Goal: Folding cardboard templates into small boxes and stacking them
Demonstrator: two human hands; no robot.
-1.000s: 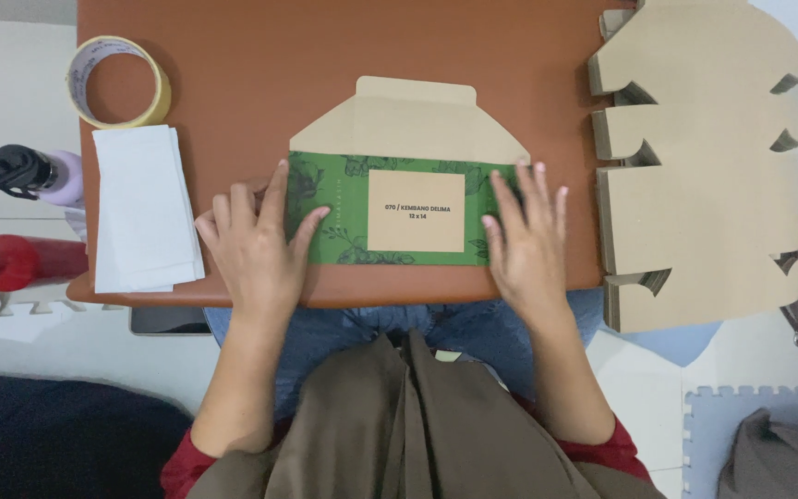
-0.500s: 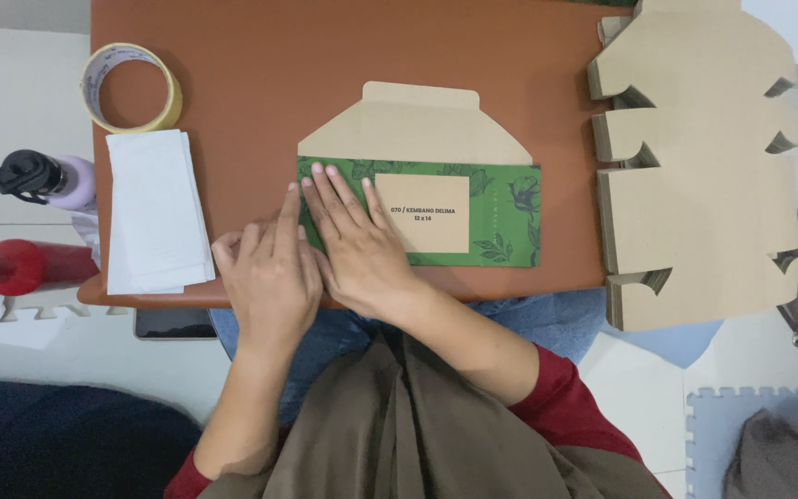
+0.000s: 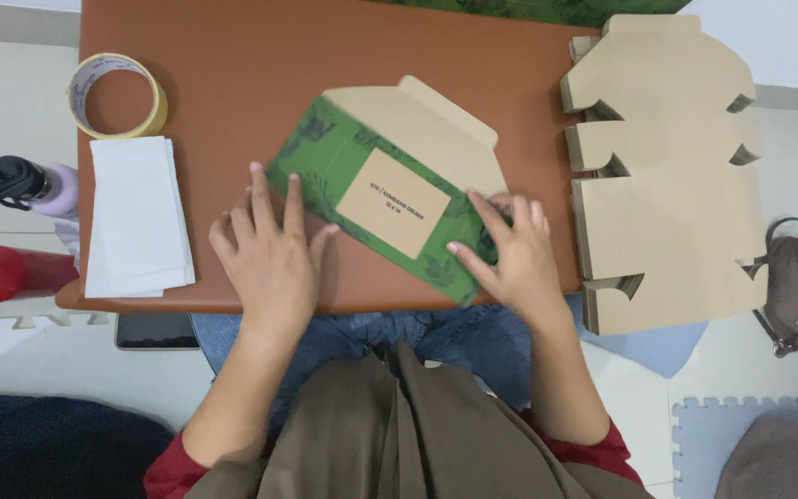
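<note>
1. Your left hand [image 3: 270, 254] lies flat and open on the brown table [image 3: 223, 83], fingers spread, their tips at the lower left edge of the green flat-folded carton [image 3: 371, 185]. It grasps nothing; it looks to be bracing that edge so the piece cannot slide.

2. Your right hand [image 3: 510, 259] is also open, palm down, its fingers pressing on the carton's lower right end near the table's front edge. The grip is a press, not a pinch, which suits holding thin board flat.

3. The green flat-folded carton sits in the middle of the table between your hands, turned at a slant, printed side up with a tan label panel [image 3: 392, 203] in its centre and a plain tan flap [image 3: 427, 125] pointing away from you.

4. To your left, a stack of white sheets [image 3: 136, 217] lies within reach, and just beyond it a roll of yellow tape [image 3: 117, 95].

5. To your right, a tall stack of unprinted die-cut cardboard blanks [image 3: 667, 166] overhangs the table's side, likely kept near for easy picking.

6. Off the table's left edge stand a lilac bottle with a black cap [image 3: 30, 183] and a red bottle [image 3: 11, 273].
</note>
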